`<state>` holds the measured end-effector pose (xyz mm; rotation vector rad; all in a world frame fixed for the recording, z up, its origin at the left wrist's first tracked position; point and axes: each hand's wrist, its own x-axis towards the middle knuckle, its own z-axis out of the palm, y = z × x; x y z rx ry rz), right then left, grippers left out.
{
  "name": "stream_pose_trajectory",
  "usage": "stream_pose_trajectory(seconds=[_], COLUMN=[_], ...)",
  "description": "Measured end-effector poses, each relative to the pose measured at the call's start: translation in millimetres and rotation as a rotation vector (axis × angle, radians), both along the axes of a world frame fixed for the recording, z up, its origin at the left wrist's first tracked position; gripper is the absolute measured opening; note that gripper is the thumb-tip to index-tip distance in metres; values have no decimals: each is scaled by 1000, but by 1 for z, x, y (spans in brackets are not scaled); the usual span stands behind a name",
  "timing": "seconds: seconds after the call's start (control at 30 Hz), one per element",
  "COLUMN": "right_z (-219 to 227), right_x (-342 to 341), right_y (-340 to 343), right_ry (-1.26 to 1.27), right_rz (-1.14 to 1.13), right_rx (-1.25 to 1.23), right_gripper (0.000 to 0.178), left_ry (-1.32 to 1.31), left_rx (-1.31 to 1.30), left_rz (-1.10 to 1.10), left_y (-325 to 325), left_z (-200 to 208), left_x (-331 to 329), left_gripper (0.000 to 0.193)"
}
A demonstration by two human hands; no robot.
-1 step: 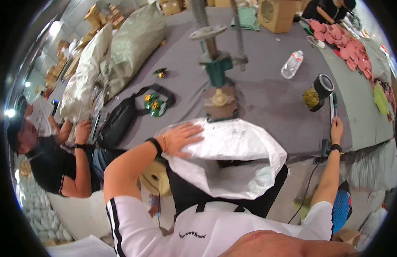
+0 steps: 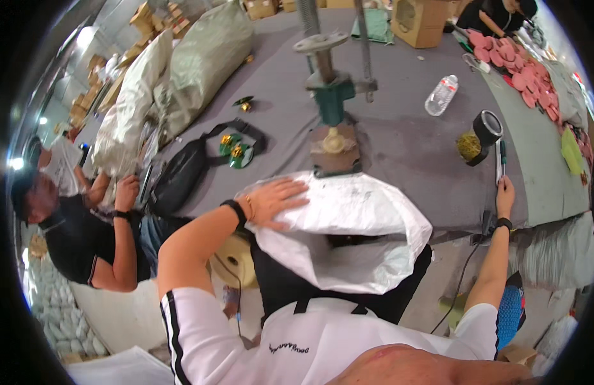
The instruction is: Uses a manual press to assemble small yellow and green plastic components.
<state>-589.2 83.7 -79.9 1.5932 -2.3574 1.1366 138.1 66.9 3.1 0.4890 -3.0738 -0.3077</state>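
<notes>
My left hand [image 2: 274, 202] lies flat, fingers stretched, on the near-left top of a white woven sack [image 2: 355, 200]. The sack rests across my lap against the table edge, its mouth gaping toward me; something dark shows inside, too shaded to name. At the right table edge my right hand [image 2: 505, 196] is closed around the near end of a slim tool with dark green and silver parts [image 2: 501, 157]; its exact kind is unclear. Just left of that tool are a black-and-silver roll [image 2: 487, 128] and a yellow-green bundle [image 2: 468, 146].
Beyond the sack stands a green metal bench press [image 2: 332, 99]. A clear bottle [image 2: 442, 96], black belt bag [image 2: 180, 176], green-and-gold ornaments [image 2: 238, 154] and large stuffed sacks [image 2: 210, 54] lie on the table. One person [image 2: 85, 237] sits left; another [image 2: 489, 18] works by pink pieces [image 2: 525, 74].
The whole view has shifted slightly. Both hands keep their places on the sack and the slim tool.
</notes>
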Motion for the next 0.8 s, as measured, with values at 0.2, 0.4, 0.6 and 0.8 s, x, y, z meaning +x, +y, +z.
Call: stream_pose_trajectory(seconds=[0.2,0.4,0.6,0.8], right_z=[-5,-2,-37,-113], right_x=[23,55,111,227], right_y=[33,55,115,238], right_ry=[-114,60,385,-67], right_rz=[151,1,13,145], right_rx=[-42,-76,-8,244], right_gripper=[38,53,46,49], left_ry=[42,59,109,310], left_rx=[-78,-166,-198,58], left_rz=[58,136,251,227], left_y=[7,15,28,127], left_z=[-2,-2,-12,3], left_x=[5,9,6,-26], left_gripper=[77,78,75,52])
